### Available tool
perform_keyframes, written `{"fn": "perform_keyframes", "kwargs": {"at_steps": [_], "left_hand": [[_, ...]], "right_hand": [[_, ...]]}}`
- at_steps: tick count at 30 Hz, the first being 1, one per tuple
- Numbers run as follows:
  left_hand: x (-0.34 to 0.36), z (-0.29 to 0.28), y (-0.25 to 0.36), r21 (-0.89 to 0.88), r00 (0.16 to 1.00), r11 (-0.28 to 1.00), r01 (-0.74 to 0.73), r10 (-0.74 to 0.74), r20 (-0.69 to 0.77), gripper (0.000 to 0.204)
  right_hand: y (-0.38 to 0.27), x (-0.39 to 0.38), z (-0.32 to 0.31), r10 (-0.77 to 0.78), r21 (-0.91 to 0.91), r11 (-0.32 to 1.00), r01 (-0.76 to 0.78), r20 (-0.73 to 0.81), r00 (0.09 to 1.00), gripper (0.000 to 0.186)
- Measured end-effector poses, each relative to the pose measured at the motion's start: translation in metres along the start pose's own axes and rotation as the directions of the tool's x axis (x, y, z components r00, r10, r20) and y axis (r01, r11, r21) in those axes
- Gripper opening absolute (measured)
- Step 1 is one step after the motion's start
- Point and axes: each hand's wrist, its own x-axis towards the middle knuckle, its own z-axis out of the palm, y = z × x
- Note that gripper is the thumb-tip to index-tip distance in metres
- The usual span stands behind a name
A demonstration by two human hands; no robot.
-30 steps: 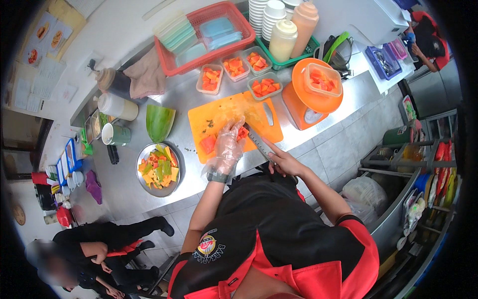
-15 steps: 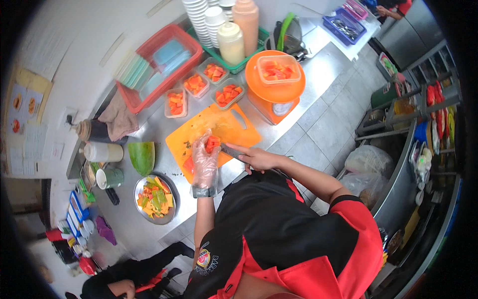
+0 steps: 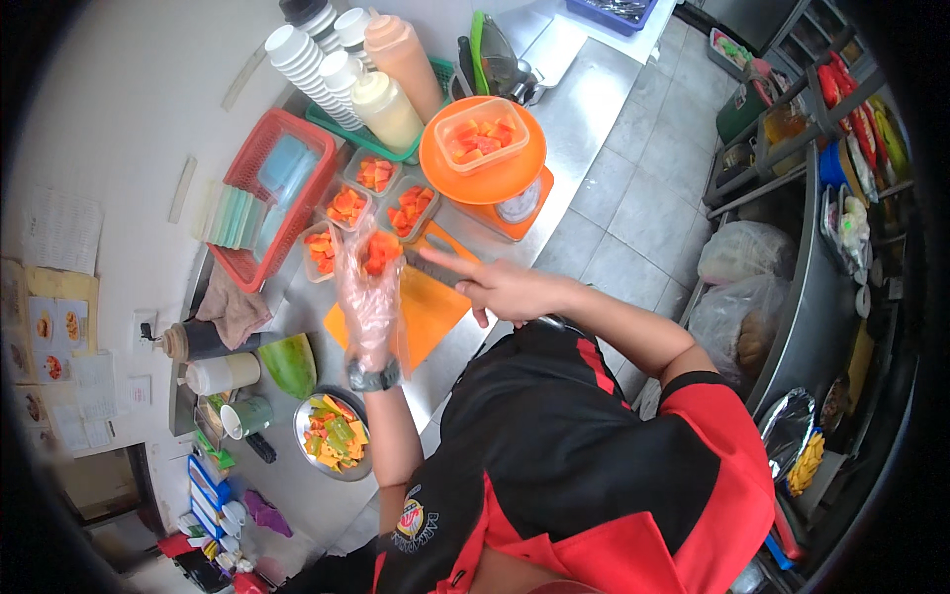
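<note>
My left hand (image 3: pixel 368 302), in a clear plastic glove, is closed on orange-red fruit cubes (image 3: pixel 381 252), raised beside several small containers of similar cubes (image 3: pixel 406 213). My right hand (image 3: pixel 500 292) has its index finger extended and the other fingers curled; what they hold, if anything, is hidden. Both hands are over the orange cutting board (image 3: pixel 426 322). Just beyond them an orange scale (image 3: pixel 513 208) bears another tub of cubes (image 3: pixel 480 139). A cut green melon (image 3: pixel 289 364) and a plate of peels (image 3: pixel 336 441) lie to the left.
A red basket (image 3: pixel 237 267) of lids and a green tray (image 3: pixel 327 119) with cups and bottles line the wall. Bottles (image 3: pixel 220 376) and a cup (image 3: pixel 242 419) stand at left. At right are a tiled floor (image 3: pixel 633 238), a steel shelf unit (image 3: pixel 792 327) and bags (image 3: pixel 742 252).
My left hand has lifted the cubes from the board toward the containers. My right hand has shifted relative to the board, and the knife seen earlier is indistinct. The view has turned.
</note>
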Motion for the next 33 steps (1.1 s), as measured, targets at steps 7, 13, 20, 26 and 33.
{"fn": "perform_keyframes", "kwargs": {"at_steps": [7, 13, 20, 26, 33], "left_hand": [[0.089, 0.046, 0.055, 0.167, 0.974, 0.975, -0.144, 0.110, 0.196, 0.056], [0.117, 0.102, 0.065, -0.169, 0.951, 0.986, -0.003, 0.054, 0.304, 0.050], [0.121, 0.129, 0.061, -0.274, 0.928, 0.947, 0.168, -0.058, 0.367, 0.048], [0.129, 0.120, 0.061, 0.029, 0.936, 1.000, 0.001, -0.011, 0.352, 0.046], [0.125, 0.123, 0.072, 0.045, 0.942, 0.998, 0.038, -0.051, 0.333, 0.044]], "right_hand": [[-0.030, -0.045, -0.053, -0.091, -0.112, 0.992, 0.063, -0.274, 0.958, 0.064], [-0.030, -0.071, -0.087, -0.104, -0.205, 0.978, 0.020, -0.409, 0.907, 0.063], [-0.024, -0.084, -0.127, 0.018, -0.313, 0.941, -0.127, -0.329, 0.944, 0.065], [-0.017, -0.074, -0.146, -0.110, -0.342, 0.939, 0.020, -0.245, 0.963, 0.078], [-0.009, -0.067, -0.153, -0.185, -0.381, 0.920, 0.091, -0.218, 0.958, 0.081]]}}
